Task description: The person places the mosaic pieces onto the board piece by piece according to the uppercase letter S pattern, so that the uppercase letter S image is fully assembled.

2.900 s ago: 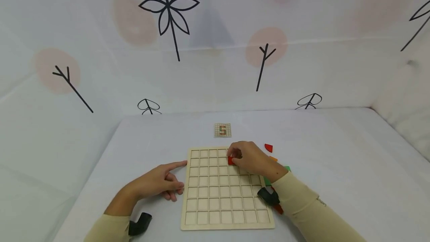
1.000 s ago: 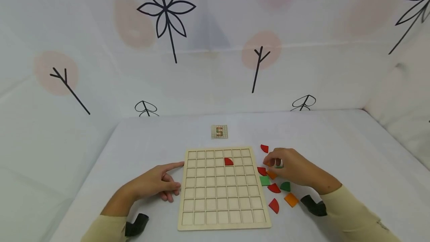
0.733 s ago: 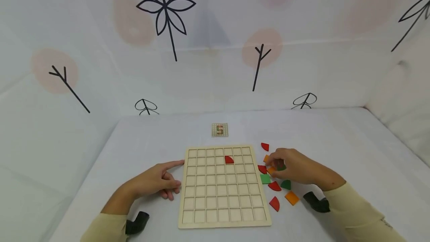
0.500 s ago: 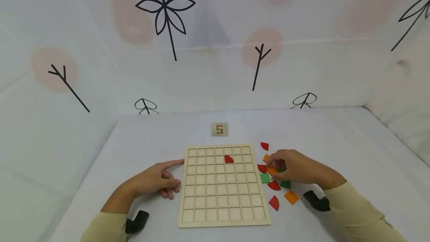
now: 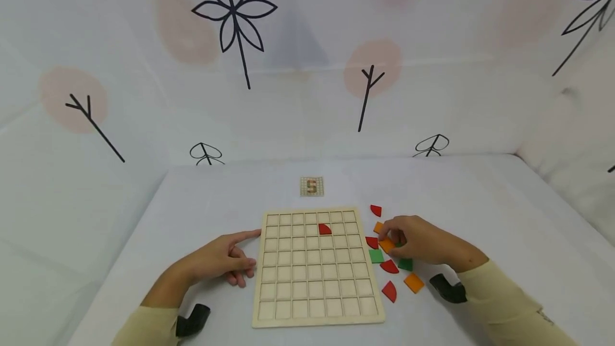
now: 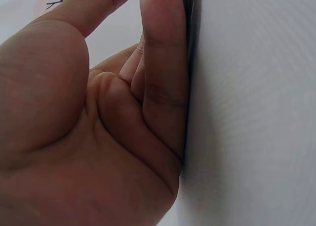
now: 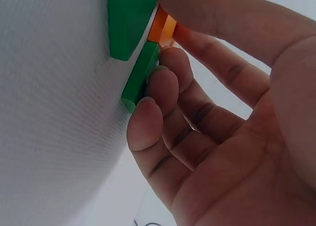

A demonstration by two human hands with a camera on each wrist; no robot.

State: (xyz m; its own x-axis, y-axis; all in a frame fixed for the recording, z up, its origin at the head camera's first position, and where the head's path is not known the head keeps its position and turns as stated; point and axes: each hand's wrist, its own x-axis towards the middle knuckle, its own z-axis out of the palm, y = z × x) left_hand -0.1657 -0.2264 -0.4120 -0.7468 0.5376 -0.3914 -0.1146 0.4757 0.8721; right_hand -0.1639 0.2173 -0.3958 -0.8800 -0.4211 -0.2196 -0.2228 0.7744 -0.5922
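Note:
A pale wooden grid board (image 5: 307, 271) lies on the table, with a red quarter-circle piece (image 5: 324, 229) in one cell of its second row. My left hand (image 5: 218, 258) rests beside the board, its straight index finger touching the left edge; its palm fills much of the left wrist view. Right of the board, my right hand (image 5: 415, 239) pinches an orange square tile (image 5: 386, 245) between thumb and index finger, low over the table. In the right wrist view a green piece (image 7: 139, 77) touches the other fingertips, and another green piece (image 7: 131, 23) lies near the thumb.
Around the right hand lie several red quarter-circles (image 5: 389, 291), a green square (image 5: 376, 256), a green piece (image 5: 405, 265) and more orange tiles (image 5: 414, 283). Behind the board sits a small card (image 5: 312, 187) with an S pattern on a grid.
My right hand has left the red quarter-circle in the board's cell and moved right to the loose pieces, where it has taken hold of an orange tile. The left hand stays at the board's edge.

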